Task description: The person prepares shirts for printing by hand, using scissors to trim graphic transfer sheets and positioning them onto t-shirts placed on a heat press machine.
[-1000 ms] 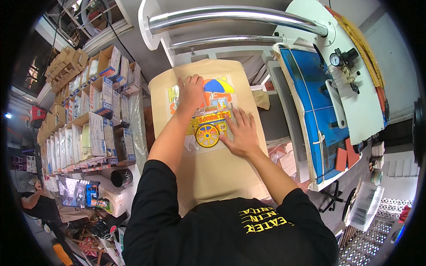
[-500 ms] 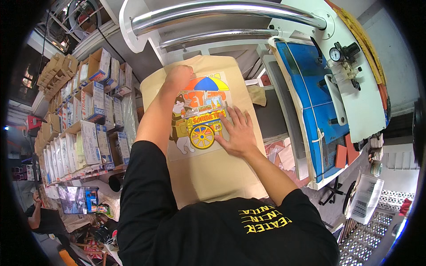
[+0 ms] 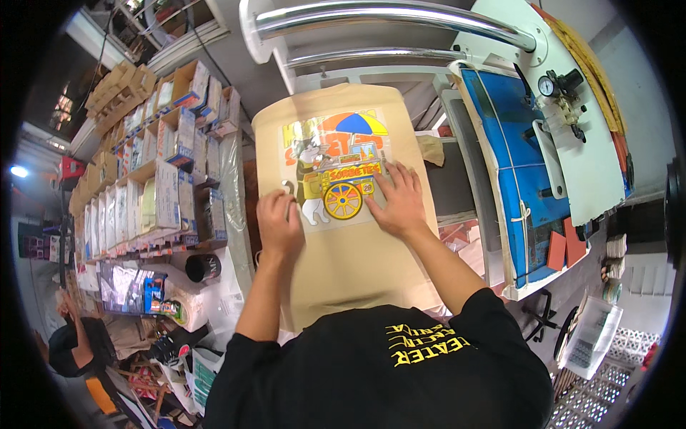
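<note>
A beige cloth garment (image 3: 336, 268) lies spread over a flat board in front of me. On it rests a clear-edged printed transfer sheet (image 3: 311, 187) with a cat, a food cart and a striped umbrella. My right hand (image 3: 400, 203) lies flat over the sheet's right edge, fingers spread, beside the cart picture. At the sheet's lower left edge, my left hand (image 3: 281, 223) is curled, knuckles up. Its fingertips are partly hidden, and whatever they may pinch does not show.
Chrome bars (image 3: 400, 21) of a white press frame cross beyond the board. A blue panel (image 3: 518, 171) tied with cord and a pressure gauge (image 3: 547, 86) stand at right. Stacked cardboard boxes (image 3: 168, 196) and a dark cup (image 3: 203, 268) are left. Another person's arm (image 3: 80, 332) shows at far left.
My left hand has come down from the sheet's upper left to its lower left edge, uncovering the upper print. My right hand stays on the right edge. The whole view has shifted slightly.
</note>
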`<state>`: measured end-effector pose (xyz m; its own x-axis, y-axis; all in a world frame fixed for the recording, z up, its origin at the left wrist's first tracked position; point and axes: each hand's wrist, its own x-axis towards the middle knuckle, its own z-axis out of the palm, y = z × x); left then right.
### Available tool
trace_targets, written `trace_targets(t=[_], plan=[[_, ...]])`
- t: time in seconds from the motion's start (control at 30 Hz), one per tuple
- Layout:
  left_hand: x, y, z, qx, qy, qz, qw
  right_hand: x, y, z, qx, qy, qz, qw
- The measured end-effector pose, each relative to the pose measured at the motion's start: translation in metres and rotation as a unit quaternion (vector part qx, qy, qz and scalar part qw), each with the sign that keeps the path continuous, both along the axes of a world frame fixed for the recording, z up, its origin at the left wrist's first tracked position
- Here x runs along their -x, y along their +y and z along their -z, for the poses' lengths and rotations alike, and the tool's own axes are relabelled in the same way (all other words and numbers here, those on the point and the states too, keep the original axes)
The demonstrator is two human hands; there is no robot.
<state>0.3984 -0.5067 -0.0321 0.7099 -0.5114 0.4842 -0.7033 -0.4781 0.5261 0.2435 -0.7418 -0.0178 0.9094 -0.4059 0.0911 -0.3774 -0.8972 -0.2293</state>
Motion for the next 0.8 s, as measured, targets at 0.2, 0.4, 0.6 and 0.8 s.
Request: trace_targets(t=[0.2, 0.4, 0.6, 0.8], plan=[[0.027, 0.028, 0.012, -0.126, 0.0, -0.014, 0.992, 0.001, 0.004, 0.003, -0.002, -0.074, -0.016, 0.997], [0.03, 0.028, 0.012, -0.116, 0.006, -0.024, 0.993, 0.005, 0.002, 0.009, -0.01, -0.092, -0.024, 0.995], [0.028, 0.029, 0.015, -0.116, 0.001, -0.023, 0.993, 0.006, 0.005, 0.009, -0.009, -0.095, -0.018, 0.995], [0.027, 0.03, 0.023, -0.111, -0.008, -0.017, 0.994, 0.006, 0.004, 0.007, 0.0, -0.068, -0.011, 0.998]])
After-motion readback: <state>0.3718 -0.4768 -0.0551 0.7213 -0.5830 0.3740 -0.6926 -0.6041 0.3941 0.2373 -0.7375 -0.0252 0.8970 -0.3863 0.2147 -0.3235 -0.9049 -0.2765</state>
